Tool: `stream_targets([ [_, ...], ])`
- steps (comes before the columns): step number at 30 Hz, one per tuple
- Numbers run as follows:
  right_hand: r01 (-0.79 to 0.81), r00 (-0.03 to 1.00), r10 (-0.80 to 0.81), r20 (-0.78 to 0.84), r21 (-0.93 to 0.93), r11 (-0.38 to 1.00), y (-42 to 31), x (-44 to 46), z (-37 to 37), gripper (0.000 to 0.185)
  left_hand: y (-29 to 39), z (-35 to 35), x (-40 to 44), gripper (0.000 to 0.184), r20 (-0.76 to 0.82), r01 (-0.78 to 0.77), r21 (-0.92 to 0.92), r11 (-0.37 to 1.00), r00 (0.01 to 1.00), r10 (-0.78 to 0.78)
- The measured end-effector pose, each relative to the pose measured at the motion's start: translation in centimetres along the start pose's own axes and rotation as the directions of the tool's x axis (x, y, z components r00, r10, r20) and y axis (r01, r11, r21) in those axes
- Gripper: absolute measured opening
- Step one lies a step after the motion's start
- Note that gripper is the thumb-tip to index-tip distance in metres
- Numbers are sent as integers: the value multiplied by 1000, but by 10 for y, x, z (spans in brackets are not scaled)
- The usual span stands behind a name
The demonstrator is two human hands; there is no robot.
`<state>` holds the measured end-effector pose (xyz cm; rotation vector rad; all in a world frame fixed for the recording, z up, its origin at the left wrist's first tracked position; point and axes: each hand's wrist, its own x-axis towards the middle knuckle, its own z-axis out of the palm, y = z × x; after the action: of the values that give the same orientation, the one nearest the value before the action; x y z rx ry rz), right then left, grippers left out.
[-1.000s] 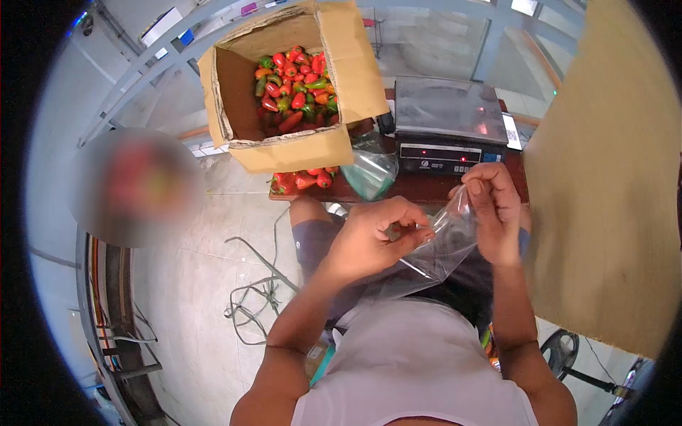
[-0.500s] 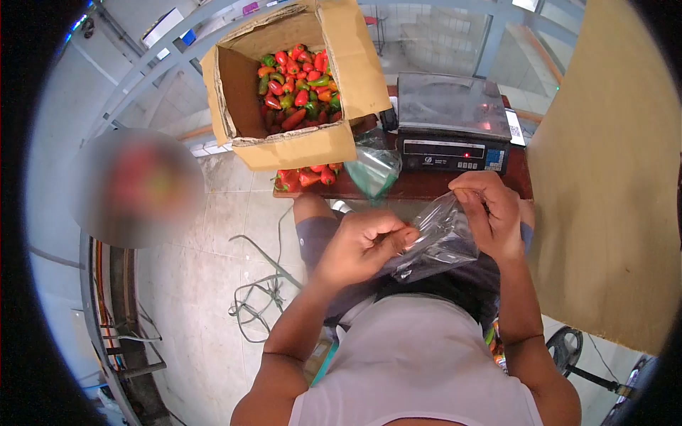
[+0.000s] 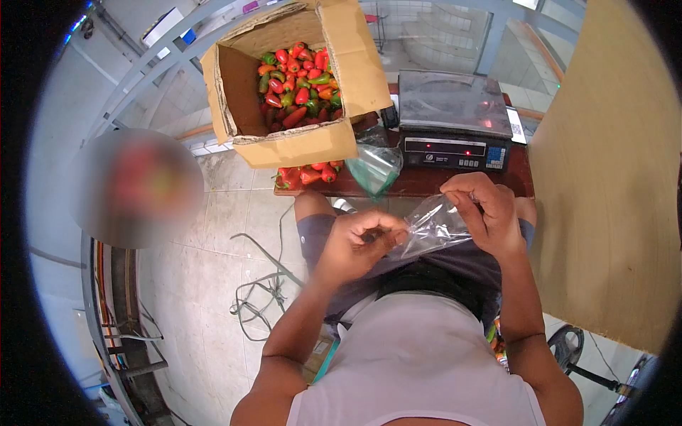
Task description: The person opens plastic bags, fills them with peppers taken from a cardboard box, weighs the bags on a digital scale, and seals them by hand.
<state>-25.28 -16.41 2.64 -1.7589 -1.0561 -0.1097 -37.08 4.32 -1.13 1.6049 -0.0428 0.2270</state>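
Note:
A clear plastic bag [image 3: 439,228] is stretched between my two hands above my lap. My left hand [image 3: 364,245] pinches its left edge between thumb and fingers. At the upper right corner, my right hand [image 3: 486,213] grips the bag with thumb and forefinger. Nothing shows inside the bag. Beyond my hands, a cardboard box [image 3: 295,153] holds many red, green and orange peppers [image 3: 298,85]. Several red peppers [image 3: 309,175] lie on the table edge below the box.
A digital scale [image 3: 451,121] with lit red lights stands on the dark red table [image 3: 426,186]. A greenish plastic bag [image 3: 376,167] lies between box and scale. A tall cardboard panel [image 3: 604,199] rises at right. Green strapping [image 3: 263,291] lies tangled on the floor.
Both hands have shifted slightly, the right one a little to the left. The bag between them has changed shape and now lies more spread. Box and scale stay in place.

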Motion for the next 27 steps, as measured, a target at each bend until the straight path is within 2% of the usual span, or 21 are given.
stream_targets([
  [2,25,1000,-25,-1,-25,999,2,1,-1,13,-13,-15,-7,5,139,23,-49,999,990,-16],
  [3,19,1000,-18,12,-34,999,2,0,0,14,-5,-5,-5,4,54,-25,23,999,998,23],
  [6,3,998,1,61,-62,998,5,1,5,15,-13,-16,-6,7,202,16,113,993,979,-39],
  [8,-10,995,19,96,-90,996,11,0,10,16,-11,-7,-5,9,120,0,50,999,993,-6],
  [11,57,976,-125,-180,-341,938,8,6,23,16,-29,-4,-9,13,17,56,-74,996,998,-55],
  [14,-71,938,-6,-347,-210,975,12,-22,24,19,-33,-1,-11,14,-41,72,-146,987,996,-79],
  [16,-229,968,229,-101,15,973,3,-34,29,21,-38,5,-12,16,-66,49,-114,992,996,-57],
  [18,-416,906,389,166,179,892,-4,-39,41,21,-49,13,-15,19,-74,19,-23,1000,997,-20],
  [19,-481,861,427,276,170,860,1,-42,45,20,-49,15,-18,20,-36,66,-28,997,997,-67],
  [21,-452,886,410,218,202,869,12,-48,51,18,-47,17,-20,24,30,157,-31,987,987,-156],
  [22,-436,896,400,192,218,873,15,-51,52,16,-45,17,-20,23,52,207,-152,966,978,-201],
  [24,-369,917,339,209,127,921,18,-54,50,14,-42,18,-21,20,113,302,-383,873,953,-280],
  [25,-333,925,309,219,82,939,19,-56,51,13,-46,17,-22,18,81,292,-344,892,956,-282],
  [27,-371,922,338,191,179,911,22,-62,56,11,-62,12,-25,15,19,276,-263,925,959,-281],
])
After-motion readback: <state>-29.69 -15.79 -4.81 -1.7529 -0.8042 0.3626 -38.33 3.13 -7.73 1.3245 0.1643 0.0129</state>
